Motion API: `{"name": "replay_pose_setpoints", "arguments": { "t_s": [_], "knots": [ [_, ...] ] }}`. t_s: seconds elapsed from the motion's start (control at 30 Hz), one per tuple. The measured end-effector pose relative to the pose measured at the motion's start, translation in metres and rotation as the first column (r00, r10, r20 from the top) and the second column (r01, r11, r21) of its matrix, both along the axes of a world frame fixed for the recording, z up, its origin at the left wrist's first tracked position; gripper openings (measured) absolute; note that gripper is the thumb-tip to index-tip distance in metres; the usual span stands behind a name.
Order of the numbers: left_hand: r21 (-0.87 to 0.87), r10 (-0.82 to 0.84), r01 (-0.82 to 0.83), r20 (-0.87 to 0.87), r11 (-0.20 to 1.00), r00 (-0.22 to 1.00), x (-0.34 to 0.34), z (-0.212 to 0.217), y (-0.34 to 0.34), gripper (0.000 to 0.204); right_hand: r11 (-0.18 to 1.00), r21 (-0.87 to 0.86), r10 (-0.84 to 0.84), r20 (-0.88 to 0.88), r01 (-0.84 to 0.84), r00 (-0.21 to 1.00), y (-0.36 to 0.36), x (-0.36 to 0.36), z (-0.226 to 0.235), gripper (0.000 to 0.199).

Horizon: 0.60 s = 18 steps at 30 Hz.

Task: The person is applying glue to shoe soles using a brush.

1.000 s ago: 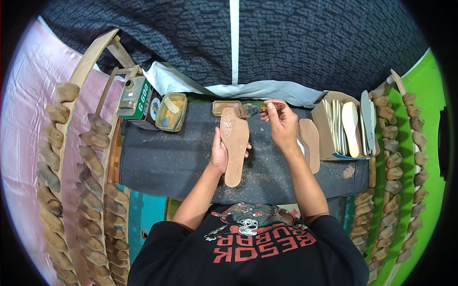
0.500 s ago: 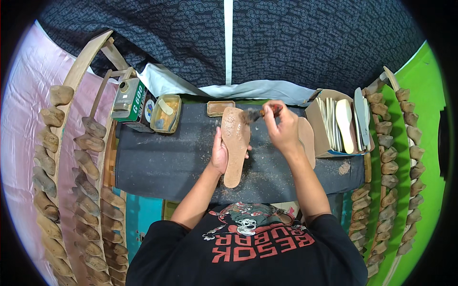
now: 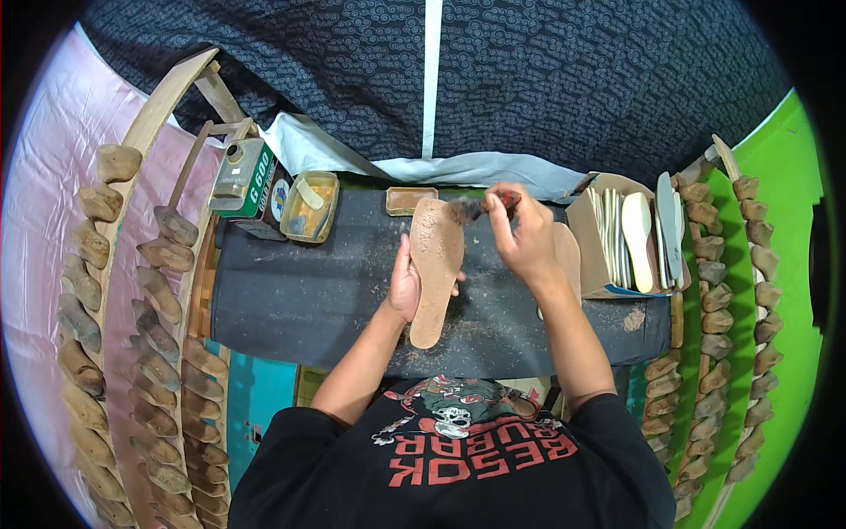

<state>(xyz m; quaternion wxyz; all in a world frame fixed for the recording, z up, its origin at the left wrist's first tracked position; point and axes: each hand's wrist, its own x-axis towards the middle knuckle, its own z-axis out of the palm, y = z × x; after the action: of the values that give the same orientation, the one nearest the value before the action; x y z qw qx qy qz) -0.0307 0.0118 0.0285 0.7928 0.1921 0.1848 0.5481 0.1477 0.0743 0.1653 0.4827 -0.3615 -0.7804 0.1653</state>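
Observation:
My left hand (image 3: 407,284) grips a tan shoe sole (image 3: 432,291) from its left side, thumb along the edge and fingertips showing past the right edge. The sole stands lengthwise in front of me, broad end away. Wet, bumpy patches glisten on its upper part. In my right hand (image 3: 526,231) is a brush (image 3: 476,208), its handle pinched between thumb and fingers. Its dark bristles touch the sole's upper right edge. Partly behind my right wrist lies another tan sole (image 3: 568,251) on the dark table cloth (image 3: 352,264).
At the back left stand a green and white metal can (image 3: 240,187) and a tub of yellowish paste (image 3: 310,208). A small shallow box (image 3: 411,200) sits behind the sole. On the right, a carton (image 3: 590,256) holds several upright insoles. Racks of wooden shoe lasts (image 3: 159,304) flank the table.
The brush has shifted slightly and now meets the sole's upper right edge. The glossy wet area on the sole looks smaller. My left hand keeps its hold, and the whole view has tilted a little.

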Motion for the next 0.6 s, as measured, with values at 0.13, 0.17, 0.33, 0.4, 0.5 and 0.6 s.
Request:
{"name": "replay_pose_setpoints", "arguments": {
  "t_s": [0.13, 0.17, 0.33, 0.4, 0.5, 0.6],
  "knots": [
    [0.016, -0.017, 0.017, 0.040, 1.000, 0.999, 0.007, 0.001, -0.002, 0.083, 0.996, 0.084, 0.008, 0.025, -0.010, 1.000, -0.005, -0.003, 0.007, 0.007],
    [0.016, -0.015, 0.014, 0.039, 1.000, 0.999, 0.008, 0.002, -0.002, 0.083, 0.993, 0.110, 0.032, 0.058, -0.039, 0.998, -0.009, -0.004, 0.007, 0.007],
    [-0.063, 0.060, -0.058, 0.023, 0.996, 0.998, 0.007, 0.011, 0.002, 0.084, 0.989, 0.055, 0.127, 0.125, -0.135, 0.984, -0.029, -0.004, -0.005, 0.007],
    [-0.067, 0.057, -0.055, 0.019, 0.996, 0.998, 0.005, 0.011, 0.002, 0.084, 0.986, 0.004, 0.164, 0.109, -0.165, 0.980, -0.031, -0.004, -0.002, 0.006],
    [-0.034, 0.016, -0.015, 0.028, 0.999, 0.999, 0.006, 0.004, 0.005, 0.083, 0.998, 0.011, 0.061, 0.025, -0.061, 0.998, -0.010, -0.002, 0.001, 0.008],
    [-0.014, -0.031, 0.032, 0.053, 0.999, 0.998, 0.011, 0.002, 0.000, 0.083, 0.999, 0.033, 0.009, 0.015, -0.010, 1.000, -0.003, -0.001, 0.005, 0.008]
  ]
}}
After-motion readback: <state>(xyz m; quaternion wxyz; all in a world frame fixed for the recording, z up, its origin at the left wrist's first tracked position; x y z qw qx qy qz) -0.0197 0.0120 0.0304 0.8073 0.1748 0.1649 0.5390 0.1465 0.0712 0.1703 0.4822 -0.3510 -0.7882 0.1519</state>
